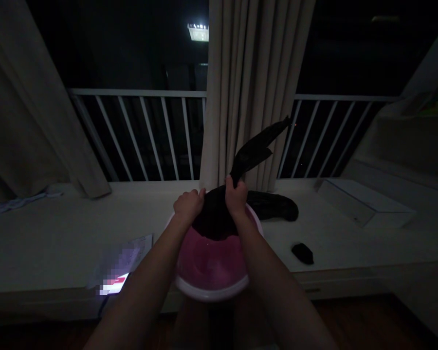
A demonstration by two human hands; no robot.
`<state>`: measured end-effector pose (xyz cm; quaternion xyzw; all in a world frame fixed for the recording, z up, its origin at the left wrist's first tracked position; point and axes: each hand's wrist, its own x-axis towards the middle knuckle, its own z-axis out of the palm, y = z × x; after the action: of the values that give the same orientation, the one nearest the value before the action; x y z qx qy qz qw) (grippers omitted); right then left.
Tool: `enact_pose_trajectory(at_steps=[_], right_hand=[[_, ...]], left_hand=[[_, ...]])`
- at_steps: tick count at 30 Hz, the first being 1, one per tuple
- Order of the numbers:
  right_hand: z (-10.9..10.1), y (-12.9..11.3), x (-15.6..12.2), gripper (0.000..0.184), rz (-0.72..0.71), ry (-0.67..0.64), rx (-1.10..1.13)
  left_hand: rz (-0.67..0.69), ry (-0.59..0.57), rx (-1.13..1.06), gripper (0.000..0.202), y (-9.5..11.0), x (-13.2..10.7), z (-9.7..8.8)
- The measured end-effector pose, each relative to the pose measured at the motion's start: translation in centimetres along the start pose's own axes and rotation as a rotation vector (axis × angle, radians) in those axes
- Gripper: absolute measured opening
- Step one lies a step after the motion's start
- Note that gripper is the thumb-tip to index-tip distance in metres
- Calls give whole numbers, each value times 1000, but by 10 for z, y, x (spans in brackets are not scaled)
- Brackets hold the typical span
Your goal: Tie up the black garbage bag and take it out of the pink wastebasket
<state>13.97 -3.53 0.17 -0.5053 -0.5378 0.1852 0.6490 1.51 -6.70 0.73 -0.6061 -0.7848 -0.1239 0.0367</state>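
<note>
A black cloth (217,216), possibly a garment, hangs between my two hands over a pink basin with a pale rim (213,294). My left hand (189,206) is closed on the cloth at the basin's far left side. Gripping it farther right is my right hand (236,196), its thumb pointing up. A loose, twisted end of the cloth rises from the right fist toward the curtain. The lower part droops into the basin, whose pink inside shows below it. In the dim light the cloth's exact kind is unclear.
Beyond the basin's right side lies a dark elongated bundle (277,205) on the pale ledge (146,204). A small black item (302,253) and a white box (365,204) are farther right. At left sits a lit phone (116,284) by a sheet. Curtains (255,87) and railings stand behind.
</note>
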Motion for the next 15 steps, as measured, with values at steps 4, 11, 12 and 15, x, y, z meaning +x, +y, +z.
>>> enact_pose_trajectory(at_steps=[4,11,12,15], right_hand=[[-3,-16,-8,39,-13,-96,0],[-3,-24,-9,33,-13,-218,-20],[-3,-22,-8,32,-15,-231,-17],[-2,-14,-4,28,-38,-302,-33]], left_hand=[[61,-65,36,50,4,6,-10],[302,-104,-23,35,15,21,-8],[321,-121,-26,34,16,23,-6],[351,-193,10,36,20,35,-2]])
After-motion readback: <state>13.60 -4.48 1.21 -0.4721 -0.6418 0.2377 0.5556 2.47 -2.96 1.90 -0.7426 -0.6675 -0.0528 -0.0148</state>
